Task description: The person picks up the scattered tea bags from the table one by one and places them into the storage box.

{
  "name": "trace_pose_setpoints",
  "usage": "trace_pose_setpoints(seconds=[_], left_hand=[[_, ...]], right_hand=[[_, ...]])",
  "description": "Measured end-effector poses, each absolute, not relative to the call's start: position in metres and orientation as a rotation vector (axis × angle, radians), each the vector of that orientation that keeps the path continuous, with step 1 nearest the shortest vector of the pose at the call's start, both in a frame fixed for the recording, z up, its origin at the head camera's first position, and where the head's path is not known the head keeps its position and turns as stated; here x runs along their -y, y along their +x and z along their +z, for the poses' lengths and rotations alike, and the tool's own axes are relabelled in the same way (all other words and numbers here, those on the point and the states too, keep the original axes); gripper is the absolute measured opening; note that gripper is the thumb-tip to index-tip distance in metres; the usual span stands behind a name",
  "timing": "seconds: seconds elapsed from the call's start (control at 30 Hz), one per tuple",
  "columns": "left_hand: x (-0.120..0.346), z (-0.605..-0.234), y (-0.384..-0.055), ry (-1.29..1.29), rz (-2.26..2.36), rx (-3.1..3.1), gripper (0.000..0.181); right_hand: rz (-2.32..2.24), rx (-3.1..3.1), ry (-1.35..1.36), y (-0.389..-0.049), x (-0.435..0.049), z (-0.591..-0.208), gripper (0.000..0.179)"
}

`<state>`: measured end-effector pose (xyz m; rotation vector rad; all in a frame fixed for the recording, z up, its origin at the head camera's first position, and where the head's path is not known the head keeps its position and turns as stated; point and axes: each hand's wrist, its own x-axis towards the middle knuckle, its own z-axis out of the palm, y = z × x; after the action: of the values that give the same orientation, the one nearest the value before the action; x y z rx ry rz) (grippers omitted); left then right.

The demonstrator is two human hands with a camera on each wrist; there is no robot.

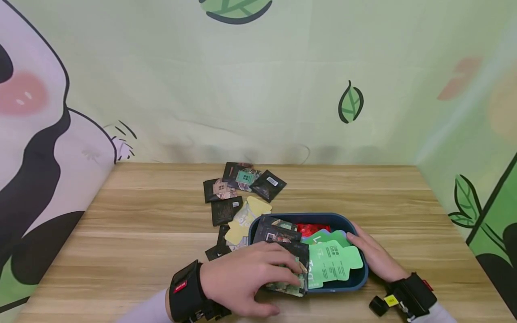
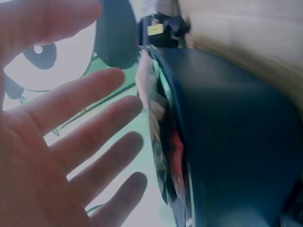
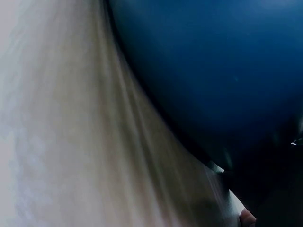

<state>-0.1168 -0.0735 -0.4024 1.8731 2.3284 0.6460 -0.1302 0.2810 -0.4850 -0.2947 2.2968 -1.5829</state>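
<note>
A dark blue plastic box point(image 1: 343, 287) holds flat packets: a red packet point(image 1: 313, 229), light green packets point(image 1: 333, 260) and black packets point(image 1: 276, 231). Over its left end is my left hand point(image 1: 254, 273), palm down, fingers spread above a black patterned packet point(image 1: 300, 253). Seen from the left wrist, the fingers point(image 2: 90, 104) are apart and nearly straight, pinching nothing, beside the box wall point(image 2: 236, 132). My right hand point(image 1: 377, 255) rests along the box's right side, its fingertips at the rim. In the right wrist view the box's outer wall point(image 3: 213, 71) hides most of that hand.
Left of the box, several black packets point(image 1: 268, 185) and a yellow packet point(image 1: 242, 220) lie loose on the wooden table point(image 1: 141, 215). A printed cloth backdrop point(image 1: 262, 89) rises behind the table's far edge. Both wrists wear black straps with cameras.
</note>
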Motion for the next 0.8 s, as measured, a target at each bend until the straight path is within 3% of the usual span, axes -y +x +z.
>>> trace_pose_setpoints(seconds=[0.8], left_hand=[[0.077,-0.421,-0.122,1.688,0.488,-2.437,0.043]], right_hand=[[-1.595,-2.316,-0.288,-0.129,-0.285,-0.484,0.071]])
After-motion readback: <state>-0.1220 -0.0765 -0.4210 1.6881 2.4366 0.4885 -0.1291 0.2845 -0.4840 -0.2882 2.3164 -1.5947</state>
